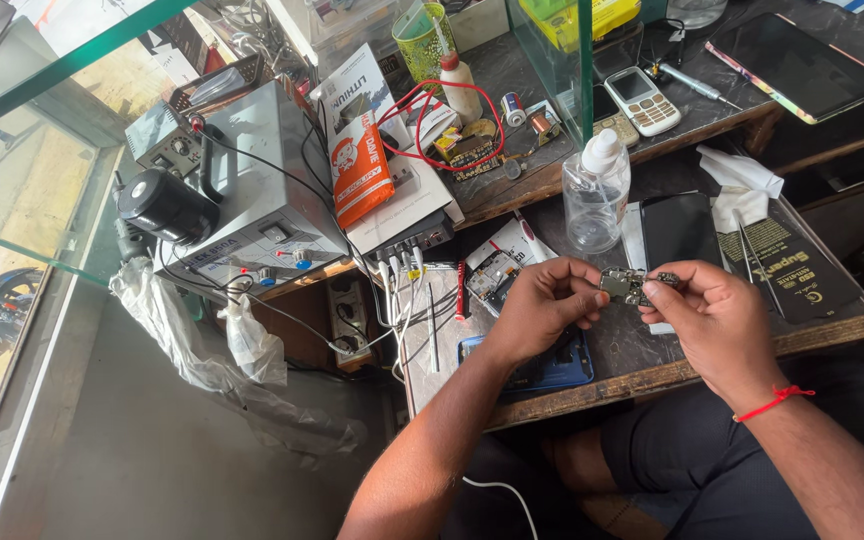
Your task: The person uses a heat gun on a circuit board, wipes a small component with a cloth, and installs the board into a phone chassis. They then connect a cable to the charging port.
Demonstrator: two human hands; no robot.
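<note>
Both hands (542,305) (717,325) above cluttered wooden workbench (652,378), glass partition (12,200) alongside.

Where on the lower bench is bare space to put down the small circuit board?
Bare dark bench lies just below the hands, between the blue phone and the black card. Around the clear bottle and black phone it is crowded. The left hand and right hand hold the circuit board.

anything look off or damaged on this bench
Both hands, left hand and right hand, pinch a small bare circuit board. A phone lies opened on the bench, insides exposed. A crumpled tissue lies by the clear plastic bottle. Nothing spilled.
</note>
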